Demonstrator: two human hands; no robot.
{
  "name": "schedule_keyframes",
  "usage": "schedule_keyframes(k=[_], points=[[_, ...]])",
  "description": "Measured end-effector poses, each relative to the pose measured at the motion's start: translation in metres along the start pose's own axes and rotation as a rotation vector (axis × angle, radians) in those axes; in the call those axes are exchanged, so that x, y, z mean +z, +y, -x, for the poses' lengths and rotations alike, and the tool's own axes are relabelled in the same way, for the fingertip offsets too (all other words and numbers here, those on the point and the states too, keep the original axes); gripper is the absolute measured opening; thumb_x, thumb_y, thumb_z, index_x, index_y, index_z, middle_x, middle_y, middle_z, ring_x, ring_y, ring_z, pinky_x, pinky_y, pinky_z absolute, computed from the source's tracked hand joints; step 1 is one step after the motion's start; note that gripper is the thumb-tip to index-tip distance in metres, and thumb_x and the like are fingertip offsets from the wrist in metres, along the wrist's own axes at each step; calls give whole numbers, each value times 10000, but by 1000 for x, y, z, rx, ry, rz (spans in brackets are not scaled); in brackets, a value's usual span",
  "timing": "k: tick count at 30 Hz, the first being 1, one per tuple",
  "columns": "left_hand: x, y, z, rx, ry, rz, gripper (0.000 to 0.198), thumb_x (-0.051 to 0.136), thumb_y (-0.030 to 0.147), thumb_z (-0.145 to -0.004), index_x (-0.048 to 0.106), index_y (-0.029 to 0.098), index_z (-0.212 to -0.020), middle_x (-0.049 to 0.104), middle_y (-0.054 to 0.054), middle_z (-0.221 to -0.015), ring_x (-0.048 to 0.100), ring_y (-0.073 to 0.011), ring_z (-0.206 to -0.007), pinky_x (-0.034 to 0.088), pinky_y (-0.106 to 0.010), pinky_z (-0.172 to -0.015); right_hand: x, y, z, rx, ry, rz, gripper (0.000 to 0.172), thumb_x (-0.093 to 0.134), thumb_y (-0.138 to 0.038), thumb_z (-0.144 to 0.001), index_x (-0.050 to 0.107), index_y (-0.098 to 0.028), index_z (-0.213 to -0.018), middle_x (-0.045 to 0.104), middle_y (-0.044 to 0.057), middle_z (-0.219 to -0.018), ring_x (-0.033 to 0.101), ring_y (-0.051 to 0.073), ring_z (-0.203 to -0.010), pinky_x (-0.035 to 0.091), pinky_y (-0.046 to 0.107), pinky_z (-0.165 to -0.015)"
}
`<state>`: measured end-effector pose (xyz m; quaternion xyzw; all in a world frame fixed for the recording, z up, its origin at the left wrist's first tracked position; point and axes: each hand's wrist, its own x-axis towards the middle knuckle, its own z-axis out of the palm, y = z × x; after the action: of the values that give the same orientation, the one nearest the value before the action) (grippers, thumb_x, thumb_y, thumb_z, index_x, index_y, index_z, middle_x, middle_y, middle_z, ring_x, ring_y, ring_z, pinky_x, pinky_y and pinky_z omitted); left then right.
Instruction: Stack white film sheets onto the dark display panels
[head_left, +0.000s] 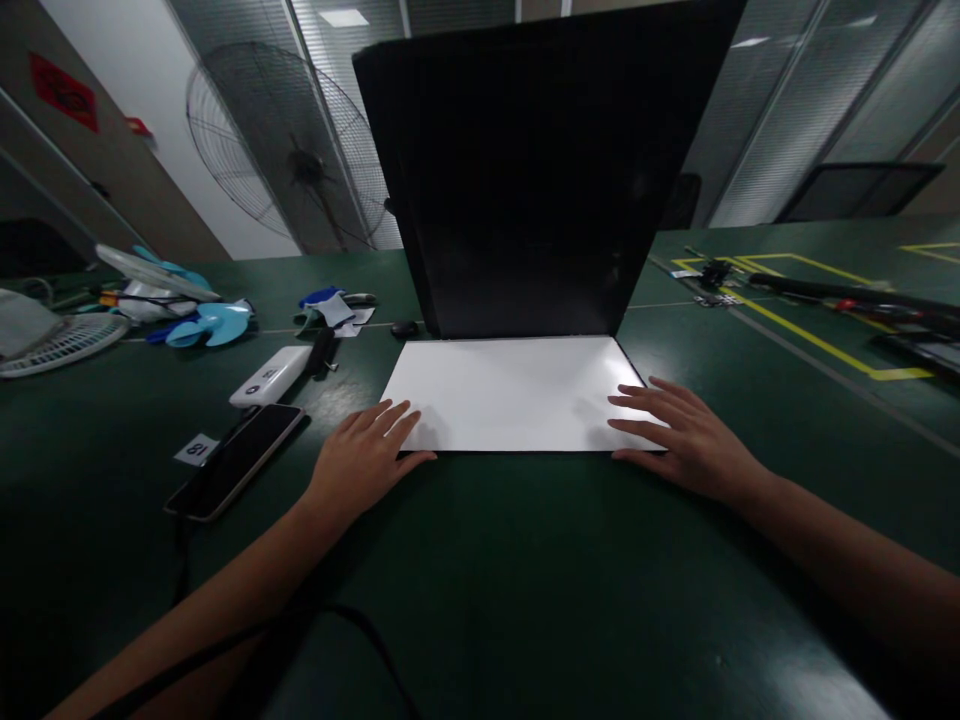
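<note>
White board, 1, lies before 1 black panel; left hand and right hand splay over 2 white corners.

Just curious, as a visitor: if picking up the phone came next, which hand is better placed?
Likely the left hand: it is nearer the phone; the right hand is at the opposite side of the white panel.

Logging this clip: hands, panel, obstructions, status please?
Left hand, right hand open at front corners of white panel. Black panel raised behind. Dark cable crosses left forearm.
</note>
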<state>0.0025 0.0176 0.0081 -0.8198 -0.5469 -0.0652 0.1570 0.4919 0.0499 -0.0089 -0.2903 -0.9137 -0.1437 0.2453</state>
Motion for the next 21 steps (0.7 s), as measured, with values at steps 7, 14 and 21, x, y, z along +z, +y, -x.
schedule_keyframes(k=[7,14,21], points=[[1,-1,-5,48,22,-27,585,485,596,-1099,708,172,-1435,661,-188,-1543,630,-410,-1432,546,-626,-1136,-2,-12,-10,-71,66,-11,343,769,-231,-981,733,-302,-1315,695,24,-1469,644,269,-1388,482,555,-1236],[3,0,-5,121,115,-5,476,502,477,-1119,732,159,-1388,698,-186,-1495,660,-398,-1397,561,-605,-1127,-9,-15,-10,-190,56,35,341,718,-138,-996,701,-257,-1315,680,42,-1492,622,270,-1417,517,552,-1207],[1,4,-8,249,136,85,403,536,340,-1095,709,191,-1427,720,-156,-1473,698,-352,-1352,579,-569,-1120,-16,-22,-10,-240,76,53,491,624,-40,-1004,645,-227,-1457,686,87,-1477,729,237,-1231,646,392,-937]])
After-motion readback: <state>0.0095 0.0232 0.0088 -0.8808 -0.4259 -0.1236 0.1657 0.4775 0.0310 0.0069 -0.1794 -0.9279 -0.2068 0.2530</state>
